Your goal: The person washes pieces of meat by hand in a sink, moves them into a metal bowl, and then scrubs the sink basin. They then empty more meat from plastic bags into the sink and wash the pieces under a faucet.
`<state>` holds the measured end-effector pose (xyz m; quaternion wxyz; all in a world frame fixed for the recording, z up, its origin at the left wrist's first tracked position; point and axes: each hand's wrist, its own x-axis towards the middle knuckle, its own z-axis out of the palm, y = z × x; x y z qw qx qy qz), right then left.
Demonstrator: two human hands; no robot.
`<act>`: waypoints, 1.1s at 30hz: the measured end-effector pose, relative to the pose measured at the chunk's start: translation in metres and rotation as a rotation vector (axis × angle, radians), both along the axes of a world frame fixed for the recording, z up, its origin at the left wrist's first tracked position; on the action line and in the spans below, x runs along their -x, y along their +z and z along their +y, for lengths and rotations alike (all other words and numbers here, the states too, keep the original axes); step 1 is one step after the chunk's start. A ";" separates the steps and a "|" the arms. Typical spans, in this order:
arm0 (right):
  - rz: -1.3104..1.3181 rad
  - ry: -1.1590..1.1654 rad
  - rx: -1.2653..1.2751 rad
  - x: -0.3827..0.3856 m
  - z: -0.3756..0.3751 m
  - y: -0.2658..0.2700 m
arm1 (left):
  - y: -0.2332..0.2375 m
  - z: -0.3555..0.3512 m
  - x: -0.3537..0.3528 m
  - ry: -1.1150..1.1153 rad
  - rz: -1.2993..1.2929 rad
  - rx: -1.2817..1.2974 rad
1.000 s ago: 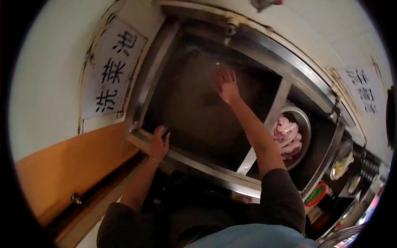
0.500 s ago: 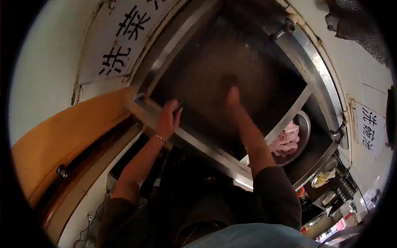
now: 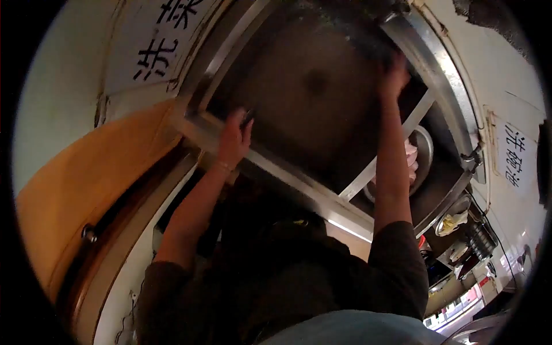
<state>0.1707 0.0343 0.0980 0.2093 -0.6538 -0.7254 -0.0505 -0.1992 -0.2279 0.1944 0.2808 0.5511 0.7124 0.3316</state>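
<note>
My left hand point(image 3: 234, 138) is over the near left rim of a large metal sink point(image 3: 276, 172), its fingers closed around a small dark thing that I cannot make out. A thin bracelet circles that wrist. Across the basin, my right hand point(image 3: 394, 80) reaches to the far right inner wall, below the tap area. Motion and shadow smear its fingers. The basin's brownish floor shows a dark round spot point(image 3: 316, 81) in the middle, and green bits point(image 3: 328, 22) lie along its far side.
Right of the metal divider point(image 3: 359, 179), a second basin holds a metal bowl point(image 3: 426, 149) with pale pink meat point(image 3: 411, 163), partly hidden by my right forearm. A tap point(image 3: 472, 155) is on the right rim. Farther right stands a bowl with yellowish contents point(image 3: 451, 223). An orange-brown panel point(image 3: 103, 149) borders the left.
My right hand has moved from the middle of the basin to its far right side. My left hand stays near the left rim. The view has shifted slightly.
</note>
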 end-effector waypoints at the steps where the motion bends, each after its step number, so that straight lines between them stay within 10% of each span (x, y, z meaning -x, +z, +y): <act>1: 0.158 0.123 0.158 0.024 -0.013 -0.018 | 0.007 0.002 0.000 -0.001 0.014 0.022; 6: 0.753 0.442 0.919 0.104 -0.194 -0.103 | 0.017 0.007 -0.002 -0.015 0.169 -0.022; 10: 0.346 0.504 0.990 0.097 -0.268 -0.115 | 0.011 0.005 -0.002 -0.010 0.094 -0.056; 16: 0.853 0.166 1.039 0.110 -0.203 -0.103 | 0.004 0.005 -0.001 -0.044 0.088 0.021; 19: -0.265 0.188 1.045 0.127 -0.149 -0.138 | 0.006 0.010 -0.001 -0.027 0.077 -0.015; 33: -0.012 0.066 1.136 0.137 -0.120 -0.163 | 0.005 0.008 0.001 -0.052 0.147 -0.051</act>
